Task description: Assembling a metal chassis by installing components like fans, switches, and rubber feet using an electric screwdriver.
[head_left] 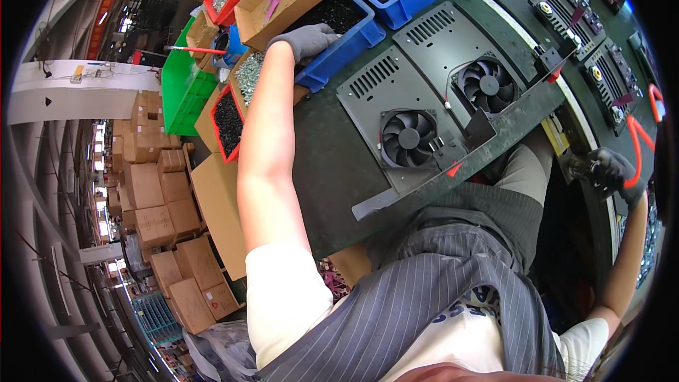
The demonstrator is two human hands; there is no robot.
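Observation:
My left hand, in a grey glove, reaches over the near side of a blue bin holding small black parts. Its fingers are bent together, and whatever is between them is hidden. Off to the right, my gloved right hand is closed round a dark hand tool with an orange hose beside it; the tool's exact kind is unclear. Between my hands, two black slotted metal panels lie side by side on the bench. A black fan sits on the near panel, another fan on the far one.
A long dark metal rail runs along the panels' near edge. Another blue bin holds black rings. Red trays of screws, a green crate and stacked cartons stand at left. Finned assemblies line the right side.

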